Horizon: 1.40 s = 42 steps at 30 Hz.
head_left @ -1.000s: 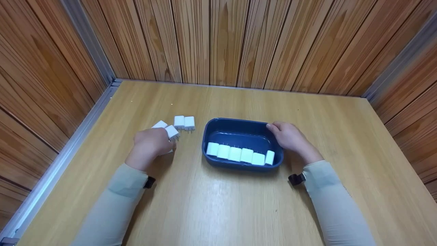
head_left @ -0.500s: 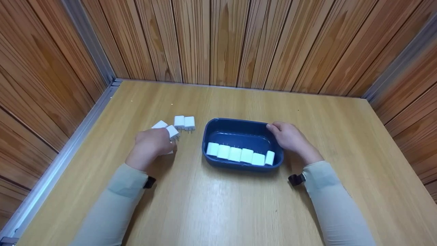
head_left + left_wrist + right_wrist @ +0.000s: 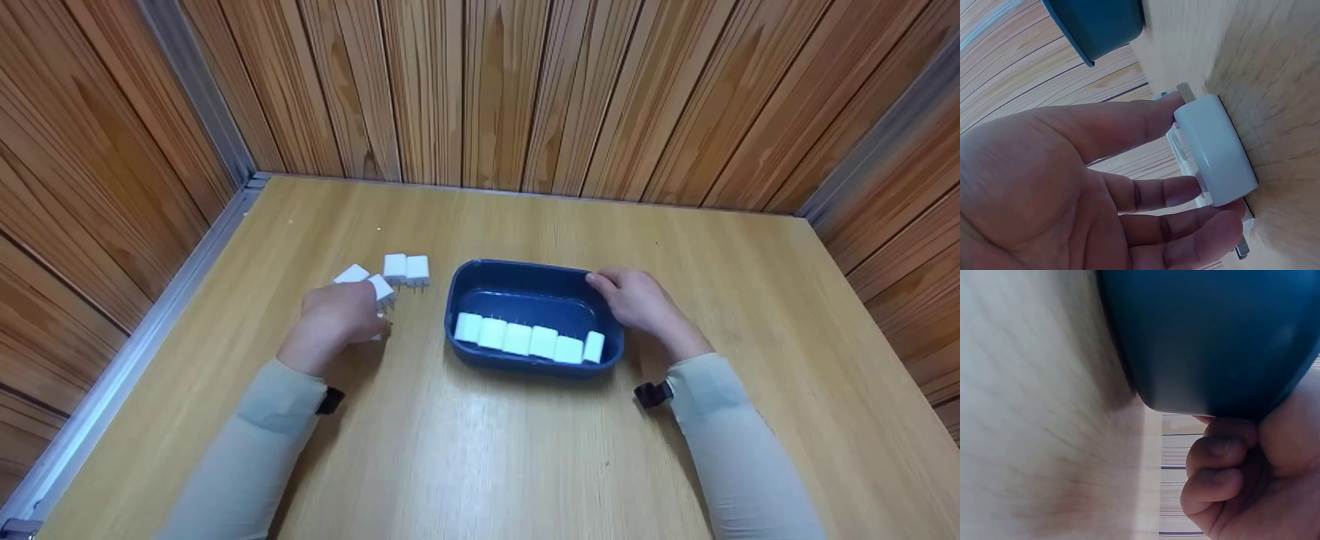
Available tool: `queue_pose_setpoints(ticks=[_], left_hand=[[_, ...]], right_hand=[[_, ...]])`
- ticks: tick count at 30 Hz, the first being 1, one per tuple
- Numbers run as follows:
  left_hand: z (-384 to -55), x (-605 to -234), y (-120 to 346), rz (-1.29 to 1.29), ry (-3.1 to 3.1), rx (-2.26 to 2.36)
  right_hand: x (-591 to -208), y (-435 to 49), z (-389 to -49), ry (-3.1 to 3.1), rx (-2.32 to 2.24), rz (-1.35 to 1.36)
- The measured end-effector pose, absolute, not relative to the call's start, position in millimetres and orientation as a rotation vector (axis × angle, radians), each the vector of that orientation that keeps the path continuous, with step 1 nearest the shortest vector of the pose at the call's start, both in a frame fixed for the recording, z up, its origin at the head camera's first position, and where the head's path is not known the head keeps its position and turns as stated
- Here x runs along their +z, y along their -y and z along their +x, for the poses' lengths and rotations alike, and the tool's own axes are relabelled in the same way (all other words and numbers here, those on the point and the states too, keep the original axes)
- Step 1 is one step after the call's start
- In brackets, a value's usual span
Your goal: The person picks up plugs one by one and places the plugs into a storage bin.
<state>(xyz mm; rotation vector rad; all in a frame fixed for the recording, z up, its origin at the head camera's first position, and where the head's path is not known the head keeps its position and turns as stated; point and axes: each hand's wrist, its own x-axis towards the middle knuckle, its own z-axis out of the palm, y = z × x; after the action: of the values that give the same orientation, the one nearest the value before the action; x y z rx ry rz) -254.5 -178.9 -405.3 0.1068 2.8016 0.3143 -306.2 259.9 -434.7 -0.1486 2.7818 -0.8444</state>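
My left hand (image 3: 337, 315) reaches down over the white plug adapters on the left. In the left wrist view, thumb and fingers pinch a white plug adapter (image 3: 1216, 149) from its two ends, close over the tabletop. Beyond that hand lie two adapters with their corners together, one of them a white adapter (image 3: 380, 289) with prongs toward the right. My right hand (image 3: 637, 304) grips the far right corner of a dark blue box (image 3: 525, 271), thumb on the rim and fingers curled against the outside. Several adapters (image 3: 516, 339) stand in a row along the box's near wall.
Side by side behind the left hand sit two more white adapters (image 3: 406, 268), prongs facing me. Wood-panelled walls (image 3: 495, 97) enclose the wooden table (image 3: 480, 457) at the back and both sides, with a metal strip along the left edge.
My left hand has shifted very slightly to the right, covering more of the adapter under it. The right hand, the box and the other adapters stay put.
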Motion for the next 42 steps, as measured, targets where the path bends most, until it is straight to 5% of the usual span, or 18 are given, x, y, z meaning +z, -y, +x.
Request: queue_pose_setpoints(ticks=[42], left_hand=[[-265.8, -391.2, 167.1, 0.373, -2.878, 0.614]], right_hand=[[-434.9, -259.5, -308.2, -2.760, -0.889, -0.153]])
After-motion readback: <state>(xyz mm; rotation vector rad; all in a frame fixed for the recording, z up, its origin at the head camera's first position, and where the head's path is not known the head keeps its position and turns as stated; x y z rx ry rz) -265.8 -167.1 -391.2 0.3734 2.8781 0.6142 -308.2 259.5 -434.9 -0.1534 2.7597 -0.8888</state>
